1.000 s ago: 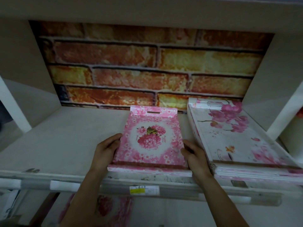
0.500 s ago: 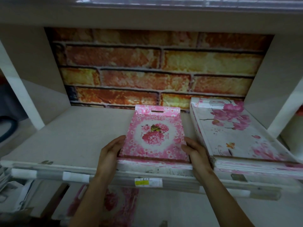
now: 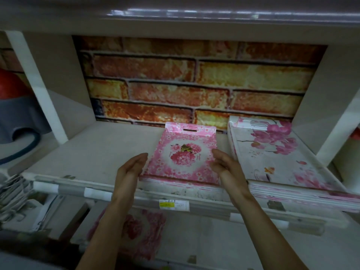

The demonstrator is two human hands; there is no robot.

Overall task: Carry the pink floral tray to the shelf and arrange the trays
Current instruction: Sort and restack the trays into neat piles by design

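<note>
1. I see the pink floral tray [image 3: 185, 156] lying flat on the shelf [image 3: 87, 152], right of the middle. Its near end is at the shelf's front edge and its handle slot faces the back.
2. It seems to top a thin stack of similar trays. Pink-edged layers show under its near end, though I cannot count them.
3. My left hand [image 3: 130, 170] is at the tray's left front corner, palm turned inward. Its fingers [image 3: 141, 158] are straight and together, grasping nothing.
4. My right hand [image 3: 226, 168] mirrors it at the right front corner. Its fingers [image 3: 218, 154] are also straight and loose, with nothing in them.
5. I cannot tell whether either hand brushes the tray's edges or sits just off them.
6. Just beside the pink tray, toward the shelf's right end, lies a stack of white blossom trays [image 3: 272, 158], larger and apart from it by a narrow gap.
7. A brick-pattern panel [image 3: 194, 84] covers the back of the shelf.
8. A yellow-and-white price label [image 3: 174, 205] sits on the front rail, below the pink tray.
9. On the lower shelf, in shadow between my forearms, lies another pink floral tray [image 3: 140, 230].
10. Past the left upright I see a red and grey object [image 3: 11, 94].
</note>
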